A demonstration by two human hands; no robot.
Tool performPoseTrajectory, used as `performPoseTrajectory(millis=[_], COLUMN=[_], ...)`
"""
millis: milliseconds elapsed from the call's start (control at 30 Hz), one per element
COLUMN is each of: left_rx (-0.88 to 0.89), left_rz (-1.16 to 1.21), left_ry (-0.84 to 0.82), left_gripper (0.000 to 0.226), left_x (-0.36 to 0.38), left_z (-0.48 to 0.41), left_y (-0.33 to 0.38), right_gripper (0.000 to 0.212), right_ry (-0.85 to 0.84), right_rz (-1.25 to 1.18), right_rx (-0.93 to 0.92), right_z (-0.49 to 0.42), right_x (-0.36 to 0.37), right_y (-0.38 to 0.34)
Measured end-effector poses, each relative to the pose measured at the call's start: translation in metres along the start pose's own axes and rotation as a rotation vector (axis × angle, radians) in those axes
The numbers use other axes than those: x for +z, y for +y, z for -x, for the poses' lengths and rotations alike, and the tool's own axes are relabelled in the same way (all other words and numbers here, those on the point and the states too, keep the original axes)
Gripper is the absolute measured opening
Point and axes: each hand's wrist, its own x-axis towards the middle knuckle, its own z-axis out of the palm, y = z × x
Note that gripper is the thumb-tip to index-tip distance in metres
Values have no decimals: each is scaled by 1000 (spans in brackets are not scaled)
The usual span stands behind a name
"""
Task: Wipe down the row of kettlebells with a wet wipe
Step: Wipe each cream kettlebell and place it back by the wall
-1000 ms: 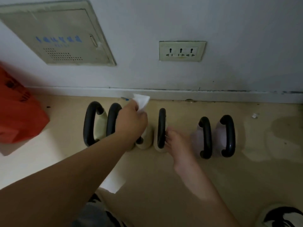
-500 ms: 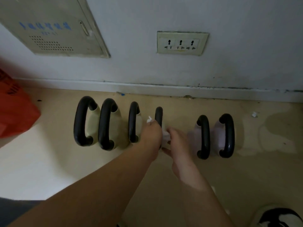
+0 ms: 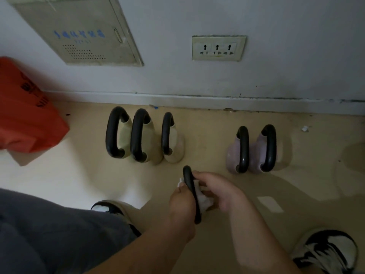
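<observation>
Obs.: one kettlebell [image 3: 190, 186] sits out of the row, near the person, on or just above the floor [image 3: 213, 135]; only its black handle shows clearly. Left hand [image 3: 182, 202] is curled against the handle's left side, pinching the wet wipe [image 3: 204, 203], which passes under the handle and bunches on the far side. Right hand [image 3: 225, 192] is curled in from the right, fingertips at the handle top, probably steadying the kettlebell while the wipe works. Three cream kettlebells [image 3: 146, 139] and two lilac kettlebells [image 3: 258, 153] stand along the wall; the gap between the groups likely marks this one's slot. Writing: blue characters on the wall panel [image 3: 85, 32] and black print on the orange bag [image 3: 25, 119] are too blurred to read. No brand visible.
</observation>
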Motion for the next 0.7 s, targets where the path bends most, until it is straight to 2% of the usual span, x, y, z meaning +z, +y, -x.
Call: performPoseTrajectory(millis=[100, 167, 267, 333, 367, 433, 500, 567, 633, 700], left_rx=[-91, -51, 63, 252, 404, 747, 968, 1034, 1215, 1390], left_rz=[113, 40, -55, -149, -258, -661, -1023, -1258, -1440, -1425], left_ry=[-73, -73, 45, 150, 186, 227, 136, -70, -174, -214], left_gripper=[47, 42, 27, 28, 26, 20, 23, 36, 46, 36], left_x=[-16, -27, -42, -49, -50, -45, -34, -25, -25, -35], left_z=[16, 19, 10, -2, -10, -22, -33, -33, -26, -25], left_y=[-10, -13, 3, 22, 30, 43, 41, 21, -10, -34], right_gripper=[52, 56, 51, 49, 48, 44, 42, 45, 48, 61], right_ry=[18, 28, 38, 65, 84, 101, 85, 59, 39, -54], right_rz=[157, 183, 112, 43, 8, -69, -109, -133, -184, -267], right_rx=[18, 20, 9, 18, 27, 35, 37, 38, 28, 53], right_z=[-1, 0, 5, 7, 6, 4, 0, -3, -10, -18], right_x=[6, 7, 7, 9, 10, 12, 12, 10, 3, -2], right_y=[3, 5, 9, 16, 19, 26, 31, 34, 40, 45])
